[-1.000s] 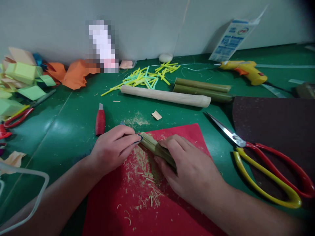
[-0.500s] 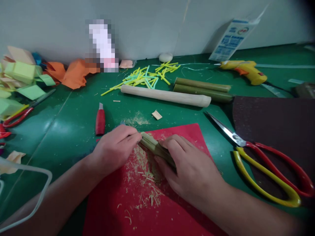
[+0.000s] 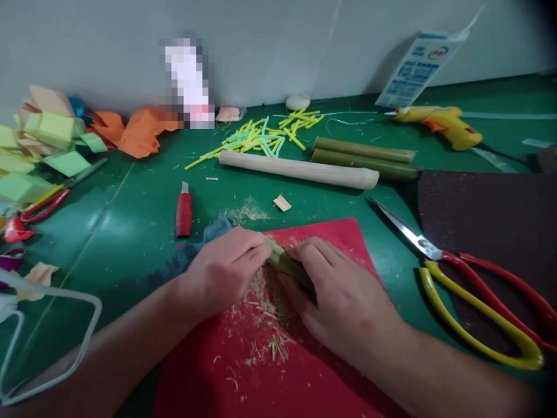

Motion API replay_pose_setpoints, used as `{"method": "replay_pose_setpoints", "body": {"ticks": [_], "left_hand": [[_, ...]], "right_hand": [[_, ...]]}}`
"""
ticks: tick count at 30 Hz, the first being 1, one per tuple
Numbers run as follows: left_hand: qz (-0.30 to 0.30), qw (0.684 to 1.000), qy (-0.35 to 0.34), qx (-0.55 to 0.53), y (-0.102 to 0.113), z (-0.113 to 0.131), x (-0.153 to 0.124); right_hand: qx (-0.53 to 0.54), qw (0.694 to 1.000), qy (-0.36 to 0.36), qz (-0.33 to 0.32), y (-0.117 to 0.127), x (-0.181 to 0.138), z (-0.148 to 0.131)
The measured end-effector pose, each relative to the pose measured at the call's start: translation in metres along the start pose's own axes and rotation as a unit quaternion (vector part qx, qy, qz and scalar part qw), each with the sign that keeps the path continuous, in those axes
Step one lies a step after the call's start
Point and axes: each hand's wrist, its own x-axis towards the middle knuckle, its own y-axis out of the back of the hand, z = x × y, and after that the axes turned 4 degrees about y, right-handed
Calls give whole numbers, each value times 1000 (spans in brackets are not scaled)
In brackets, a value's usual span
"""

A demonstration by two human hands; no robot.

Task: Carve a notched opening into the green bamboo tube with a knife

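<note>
My right hand (image 3: 343,290) is wrapped round a green bamboo piece (image 3: 285,264), holding it at a slant over a red sheet (image 3: 322,232). My left hand (image 3: 226,264) is closed at the far end of the bamboo, fingertips pressed together against it. What those fingers pinch, if anything, is hidden. A blue-grey printed sheet (image 3: 213,231) shows behind and beside my left hand. Pale shavings (image 3: 274,342) lie scattered on the red sheet below the bamboo.
Left of the hands is a red-handled knife (image 3: 184,215); large scissors (image 3: 435,255) lie at right. Behind are a pale stick (image 3: 300,170), green bamboo pieces (image 3: 365,165), yellow strips (image 3: 248,139) and a yellow glue gun (image 3: 439,123). Folded papers (image 3: 52,130) fill the left.
My left hand has slid right along the bamboo's end, towards my right hand, covering more of it. More of the blue-grey sheet shows. The view has shifted slightly.
</note>
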Motion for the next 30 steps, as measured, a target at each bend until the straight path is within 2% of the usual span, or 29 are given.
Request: {"method": "replay_pose_setpoints", "body": {"ticks": [5,10,14,18,30], "left_hand": [[17,1000,10,10,0,4,2],[14,1000,-13,-8,0,4,2],[14,1000,17,5,-1,4,3],[14,999,-11,-30,-3,9,3],[16,1000,6,8,-3,10,3]], "right_hand": [[10,1000,-5,-4,-1,1,0],[14,1000,-17,-10,-1,0,0],[21,999,-18,-18,-1,0,0],[19,999,-22,-13,0,0,0],[15,1000,-21,-13,1,1,-1]]}}
